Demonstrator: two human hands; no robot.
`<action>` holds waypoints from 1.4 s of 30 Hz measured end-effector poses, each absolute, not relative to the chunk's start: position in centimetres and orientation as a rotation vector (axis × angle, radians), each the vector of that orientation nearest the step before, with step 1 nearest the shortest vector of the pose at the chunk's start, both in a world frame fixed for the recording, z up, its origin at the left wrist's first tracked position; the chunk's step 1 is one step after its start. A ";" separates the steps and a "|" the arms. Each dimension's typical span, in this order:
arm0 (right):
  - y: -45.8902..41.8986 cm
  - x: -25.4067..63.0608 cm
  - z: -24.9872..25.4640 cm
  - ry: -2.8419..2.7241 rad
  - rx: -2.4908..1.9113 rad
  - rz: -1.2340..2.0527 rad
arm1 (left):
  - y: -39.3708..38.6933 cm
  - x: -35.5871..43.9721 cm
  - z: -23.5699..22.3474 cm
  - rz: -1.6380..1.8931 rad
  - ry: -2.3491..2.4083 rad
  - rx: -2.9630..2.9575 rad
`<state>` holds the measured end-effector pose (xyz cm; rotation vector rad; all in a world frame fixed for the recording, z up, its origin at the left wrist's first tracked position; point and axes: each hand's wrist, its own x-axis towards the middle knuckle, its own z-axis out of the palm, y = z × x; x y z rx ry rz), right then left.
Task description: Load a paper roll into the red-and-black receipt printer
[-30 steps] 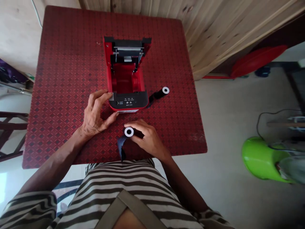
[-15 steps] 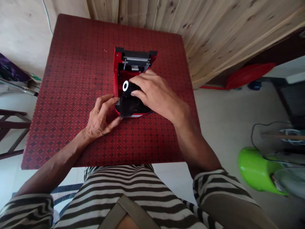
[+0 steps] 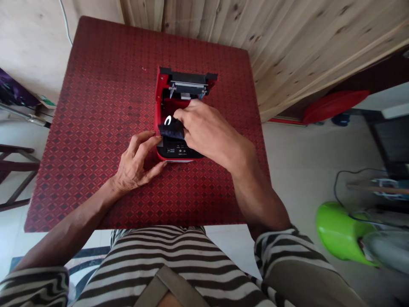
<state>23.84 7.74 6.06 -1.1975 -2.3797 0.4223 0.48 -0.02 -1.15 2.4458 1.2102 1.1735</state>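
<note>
A red and black printer (image 3: 182, 153), with its lid (image 3: 188, 81) raised at the back, stands on the table with its front panel towards me. My left hand (image 3: 136, 160) holds the printer's front left corner, fingertips on the upper side edge and thumb by the front. My right hand (image 3: 207, 128) reaches over the opening from the right, fingers closed around a dark roll (image 3: 175, 128) with a white ring-shaped core. A loose dark flap of the roll hangs towards the left. The fingers and palm hide the roll's right end.
A red patterned cloth covers the table (image 3: 105, 85), which stands against a wooden wall (image 3: 217, 21). A green bucket (image 3: 338, 230) is on the floor at the right. Part of a dark wooden chair (image 3: 19, 170) shows at the left.
The dark flap that hung over the printer's front has lifted back, and the front panel's buttons now show. My right hand has turned the roll slightly; my left hand keeps its hold.
</note>
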 end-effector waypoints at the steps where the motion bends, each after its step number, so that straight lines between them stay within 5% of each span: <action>1: 7.5 23.8 6.3 -2.375 -1.191 0.406 | -0.1 0.5 -1.1 1.177 1.207 2.437; 16: 6.5 21.9 9.1 -2.648 -1.566 0.152 | 0.0 0.6 -1.1 1.211 1.185 2.464; 26: 10.2 22.8 5.1 -2.718 -1.346 0.220 | 0.0 0.6 -1.1 1.217 1.167 2.446; 37: 4.7 26.1 9.9 -2.518 -0.960 0.620 | -0.1 0.1 -1.0 1.200 1.146 2.360; 42: 3.5 25.4 7.9 -2.301 -0.966 0.453 | 1.7 -0.4 2.1 1.289 1.163 2.153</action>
